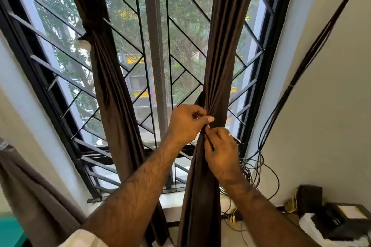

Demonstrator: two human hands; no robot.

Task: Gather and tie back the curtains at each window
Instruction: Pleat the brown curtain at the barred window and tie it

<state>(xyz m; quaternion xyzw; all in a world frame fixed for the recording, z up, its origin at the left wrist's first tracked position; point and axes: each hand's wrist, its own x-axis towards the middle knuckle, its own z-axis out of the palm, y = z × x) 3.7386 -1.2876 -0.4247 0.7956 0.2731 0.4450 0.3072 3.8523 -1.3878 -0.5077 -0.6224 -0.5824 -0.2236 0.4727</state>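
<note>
Two dark brown curtains hang before a barred window (154, 70). The left curtain (108, 78) is bunched and bound by a dark tie (85, 37) high up. The right curtain (218, 56) is gathered into a narrow bundle at its middle. My left hand (185, 122) pinches the bundle from the left, thumb pressed on the fabric. My right hand (221, 150) sits just below, fingers closed on a thin dark tie strip (208, 140) running down the bundle. Where the strip goes behind the curtain is hidden.
A tangle of black cables (259, 170) hangs along the right wall and coils by the sill. A dark box (310, 196) and a printer-like device (341, 218) stand low at the right. Another brown curtain (30, 186) hangs at the lower left.
</note>
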